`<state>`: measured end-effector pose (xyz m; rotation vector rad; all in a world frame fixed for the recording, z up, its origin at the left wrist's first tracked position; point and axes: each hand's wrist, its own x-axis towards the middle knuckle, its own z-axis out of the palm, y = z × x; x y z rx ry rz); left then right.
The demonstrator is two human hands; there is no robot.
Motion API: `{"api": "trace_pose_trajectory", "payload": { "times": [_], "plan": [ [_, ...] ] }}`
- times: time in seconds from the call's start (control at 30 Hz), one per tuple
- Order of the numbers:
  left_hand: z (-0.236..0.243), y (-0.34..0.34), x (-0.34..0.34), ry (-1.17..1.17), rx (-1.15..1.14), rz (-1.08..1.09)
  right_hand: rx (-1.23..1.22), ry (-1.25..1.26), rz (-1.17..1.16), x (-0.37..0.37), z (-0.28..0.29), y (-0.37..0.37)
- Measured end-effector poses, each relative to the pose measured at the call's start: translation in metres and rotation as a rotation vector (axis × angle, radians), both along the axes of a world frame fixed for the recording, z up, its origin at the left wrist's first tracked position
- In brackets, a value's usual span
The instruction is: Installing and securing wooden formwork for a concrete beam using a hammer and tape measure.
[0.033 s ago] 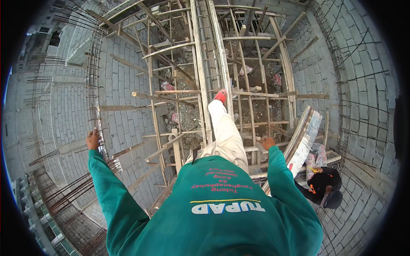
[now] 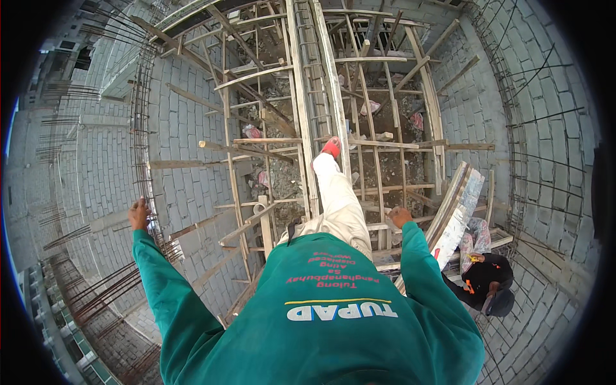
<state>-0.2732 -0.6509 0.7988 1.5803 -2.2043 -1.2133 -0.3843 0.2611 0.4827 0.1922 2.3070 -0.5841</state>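
Observation:
My left hand hangs out at the left, fingers loosely apart and empty, over a rebar cage along a block wall; whether it touches the steel I cannot tell. My right hand is held out with fingers slightly bent, nothing visible in it, near leaning planks. Below me, my red-shod foot is on a narrow wooden beam form with rebar inside, high above rubble ground. My green shirt fills the lower middle.
Timber scaffolding crosses both sides of the form above rubble and scraps. Block walls enclose the sides, with rebar sticking out at the left. A co-worker in dark clothes and cap is low at the right, holding something yellow.
The scene sits very slightly lower in the picture, and my hands have shifted a few pixels. Otherwise little differs.

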Motion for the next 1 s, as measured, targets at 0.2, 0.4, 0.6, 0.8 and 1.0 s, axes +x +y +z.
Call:
{"api": "trace_pose_trajectory", "payload": {
  "times": [0.2,0.4,0.6,0.8,1.0],
  "plan": [
    [0.014,-0.006,-0.134,-0.233,-0.164,0.107,-0.041,-0.077,-0.072,-0.091,-0.005,-0.063],
    [0.058,-0.030,-0.362,-0.197,-0.459,-0.334,-0.197,-0.029,-0.146,-0.260,0.006,-0.124],
    [0.089,-0.023,-0.550,-0.123,-0.656,-0.598,-0.156,0.168,-0.032,-0.380,0.009,-0.120],
    [0.040,-0.053,-0.537,-0.207,-0.577,-0.511,-0.066,0.203,-0.062,-0.434,0.044,-0.111],
    [-0.127,-0.041,-0.356,-0.400,-0.166,-0.324,-0.048,0.159,0.014,-0.464,0.069,-0.120]
  ]
}}
